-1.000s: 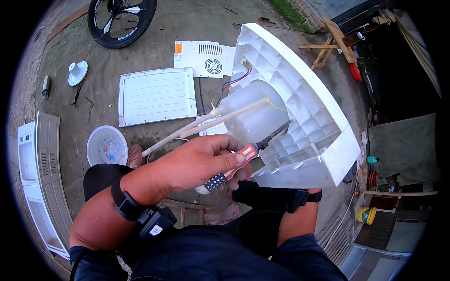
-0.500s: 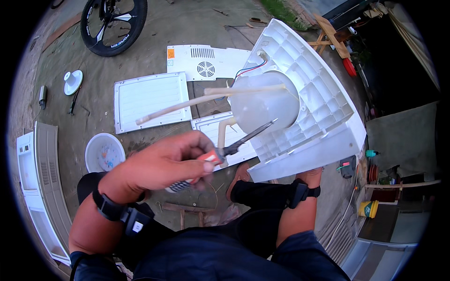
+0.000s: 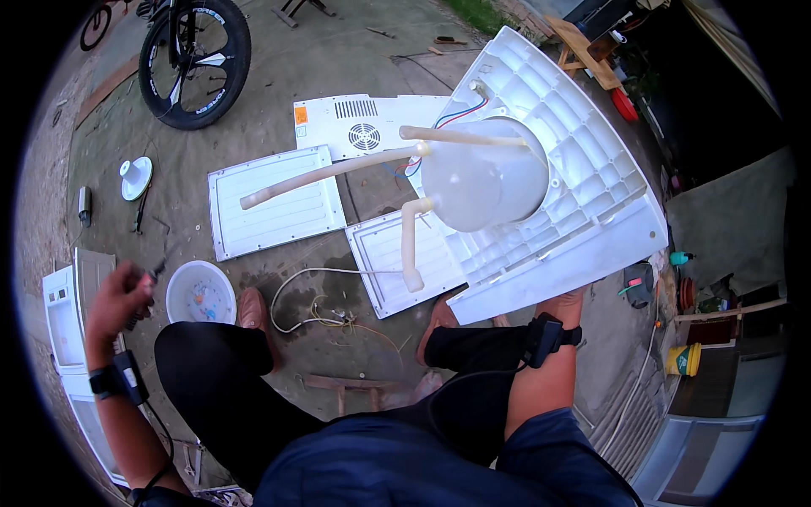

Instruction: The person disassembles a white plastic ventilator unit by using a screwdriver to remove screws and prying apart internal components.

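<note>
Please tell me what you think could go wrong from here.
The left hand, holding the screwdriver, is close to the bowl; a bump might tip it and spill the small bits inside.
The cable loops beside the left foot, so it could snag a step.
The tubes jut out from the tank, so they might get knocked.
</note>
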{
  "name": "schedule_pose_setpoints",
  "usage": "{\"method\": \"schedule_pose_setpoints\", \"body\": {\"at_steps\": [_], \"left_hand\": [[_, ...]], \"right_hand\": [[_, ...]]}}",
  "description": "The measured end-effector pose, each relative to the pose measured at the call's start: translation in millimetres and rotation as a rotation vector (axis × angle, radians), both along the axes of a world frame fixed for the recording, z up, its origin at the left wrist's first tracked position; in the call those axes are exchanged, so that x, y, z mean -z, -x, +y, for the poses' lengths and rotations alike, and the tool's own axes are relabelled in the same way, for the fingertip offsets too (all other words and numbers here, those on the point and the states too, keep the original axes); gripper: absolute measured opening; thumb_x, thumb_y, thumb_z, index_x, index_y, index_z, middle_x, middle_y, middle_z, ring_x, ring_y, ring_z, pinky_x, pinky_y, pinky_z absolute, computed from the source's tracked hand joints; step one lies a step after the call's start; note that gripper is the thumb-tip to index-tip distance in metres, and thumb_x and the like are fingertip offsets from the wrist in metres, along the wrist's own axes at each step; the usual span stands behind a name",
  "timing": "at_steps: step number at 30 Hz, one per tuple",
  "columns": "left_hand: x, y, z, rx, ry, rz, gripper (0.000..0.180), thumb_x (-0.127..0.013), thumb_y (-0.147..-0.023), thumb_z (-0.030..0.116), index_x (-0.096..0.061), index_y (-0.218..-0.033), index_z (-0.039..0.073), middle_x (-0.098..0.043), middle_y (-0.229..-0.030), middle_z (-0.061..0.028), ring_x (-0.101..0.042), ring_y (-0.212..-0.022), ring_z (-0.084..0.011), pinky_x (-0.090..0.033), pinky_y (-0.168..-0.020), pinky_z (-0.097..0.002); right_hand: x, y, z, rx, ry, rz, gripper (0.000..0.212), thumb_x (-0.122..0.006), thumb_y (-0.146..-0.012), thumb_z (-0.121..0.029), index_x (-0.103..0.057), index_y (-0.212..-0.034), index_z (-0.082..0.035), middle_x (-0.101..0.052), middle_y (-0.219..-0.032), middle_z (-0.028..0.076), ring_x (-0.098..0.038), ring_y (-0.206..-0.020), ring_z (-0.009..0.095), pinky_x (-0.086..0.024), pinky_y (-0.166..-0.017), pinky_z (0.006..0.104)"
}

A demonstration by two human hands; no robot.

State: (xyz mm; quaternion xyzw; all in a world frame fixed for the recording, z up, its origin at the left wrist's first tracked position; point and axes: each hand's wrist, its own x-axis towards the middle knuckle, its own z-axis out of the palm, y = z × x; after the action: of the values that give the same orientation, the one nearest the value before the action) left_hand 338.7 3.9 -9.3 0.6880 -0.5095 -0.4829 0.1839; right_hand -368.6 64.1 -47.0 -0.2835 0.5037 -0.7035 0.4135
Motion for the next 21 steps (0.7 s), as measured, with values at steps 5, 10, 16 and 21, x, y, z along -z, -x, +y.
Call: {"method": "schedule_pose_setpoints", "body": {"at_steps": [5, 10, 16, 21], "left_hand": [[119, -43, 55, -0.020, 0.077, -0.490, 0.033, -0.070, -0.088, 0.026, -0.056, -0.091, -0.003, -0.064, -0.073, -0.0168, -0.064, -0.063, -0.0240, -0.051, -0.058, -0.0387], [163, -34, 81, -0.255, 0.045, -0.371, 0.045, -0.061, -0.094, 0.035, -0.059, -0.118, -0.002, -0.068, -0.082, -0.0222, -0.067, -0.078, -0.0343, -0.051, -0.071, -0.0441], [220, -37, 120, -0.304, -0.092, -0.278, 0.039, -0.058, -0.096, 0.033, -0.060, -0.119, 0.002, -0.070, -0.090, -0.0223, -0.069, -0.083, -0.0332, -0.052, -0.077, -0.0396], [230, -17, 105, -0.343, -0.245, -0.248, 0.041, -0.062, -0.092, 0.035, -0.061, -0.110, -0.002, -0.071, -0.090, -0.0213, -0.070, -0.084, -0.0323, -0.053, -0.078, -0.0408]], "right_hand": [[2, -3, 2, 0.002, -0.056, 0.145, 0.045, -0.064, -0.093, -0.029, -0.053, -0.129, -0.005, -0.062, -0.121, 0.011, -0.058, -0.111, 0.028, -0.048, -0.095, 0.0438], [-3, 12, 27, 0.053, -0.216, 0.600, 0.043, -0.064, -0.092, -0.029, -0.054, -0.127, -0.005, -0.062, -0.120, 0.011, -0.059, -0.110, 0.029, -0.048, -0.095, 0.0441], [-13, 21, 35, 0.082, -0.349, 1.177, 0.042, -0.064, -0.092, -0.029, -0.056, -0.125, -0.005, -0.063, -0.118, 0.011, -0.059, -0.109, 0.029, -0.049, -0.094, 0.0444], [-15, 23, 34, 0.112, -0.409, 1.496, 0.040, -0.064, -0.092, -0.029, -0.057, -0.123, -0.005, -0.064, -0.117, 0.011, -0.060, -0.108, 0.030, -0.049, -0.093, 0.0446]]}}
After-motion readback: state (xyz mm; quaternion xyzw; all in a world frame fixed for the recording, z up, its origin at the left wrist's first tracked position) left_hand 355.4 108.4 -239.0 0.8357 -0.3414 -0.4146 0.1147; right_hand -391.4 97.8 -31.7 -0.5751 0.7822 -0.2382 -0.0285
